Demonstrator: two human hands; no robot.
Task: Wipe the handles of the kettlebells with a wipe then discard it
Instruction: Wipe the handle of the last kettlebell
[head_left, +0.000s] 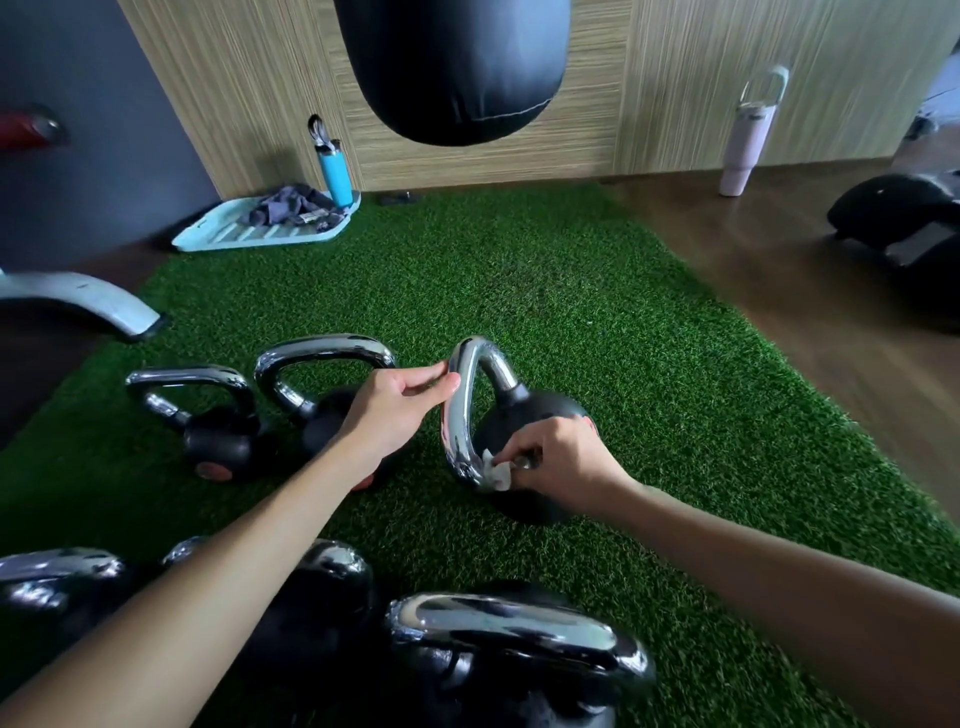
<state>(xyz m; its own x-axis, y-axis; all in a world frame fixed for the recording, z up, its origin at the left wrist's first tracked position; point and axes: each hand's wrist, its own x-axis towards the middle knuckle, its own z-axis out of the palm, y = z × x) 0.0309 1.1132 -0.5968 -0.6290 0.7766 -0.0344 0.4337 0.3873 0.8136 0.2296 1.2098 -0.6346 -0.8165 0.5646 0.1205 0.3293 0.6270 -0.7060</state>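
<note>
Several black kettlebells with chrome handles stand on a green turf mat (571, 291). The one in the middle, a kettlebell (524, 421) tilted toward me, has its chrome handle (462, 415) between my hands. My left hand (400, 410) touches the upper left side of that handle with thumb and fingertips. My right hand (561, 462) pinches a small white wipe (496, 470) and presses it against the handle's lower end. Two more kettlebells (218, 426) (322, 384) stand to the left, and others (498, 654) sit close to me at the bottom.
A black punching bag (452, 67) hangs above the mat's far end. A light blue tray (260, 228) with grey cloth and a blue bottle (332, 166) sit at the back left, a pale bottle (748, 135) at the back right. Dark equipment (904, 223) lies on the wooden floor, right.
</note>
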